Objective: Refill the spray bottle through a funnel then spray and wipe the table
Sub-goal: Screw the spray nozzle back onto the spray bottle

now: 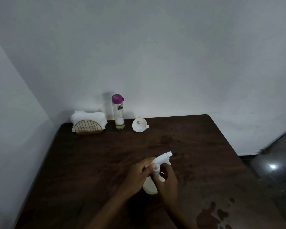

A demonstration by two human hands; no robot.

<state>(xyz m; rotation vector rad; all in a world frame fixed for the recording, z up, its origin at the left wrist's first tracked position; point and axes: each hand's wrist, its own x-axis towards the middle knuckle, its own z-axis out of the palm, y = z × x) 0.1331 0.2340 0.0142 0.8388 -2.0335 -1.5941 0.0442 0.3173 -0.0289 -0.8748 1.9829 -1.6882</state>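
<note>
Near 6 o'clock on the table (pixel 106 154), the spray bottle (pixel 149 188) is clamped by both hands. The left hand (pixel 137 176) grips the trigger head (pixel 162 158) and the right hand (pixel 169 182) wraps the neck. It seems light, smooth plastic, perhaps slippery, so the narrow neck looks the safest hold.

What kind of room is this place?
Probably a corner of a home dining or kitchen area, though I can't be sure: a dark wooden table against plain white walls, a wire napkin holder and a purple-capped bottle.
</note>
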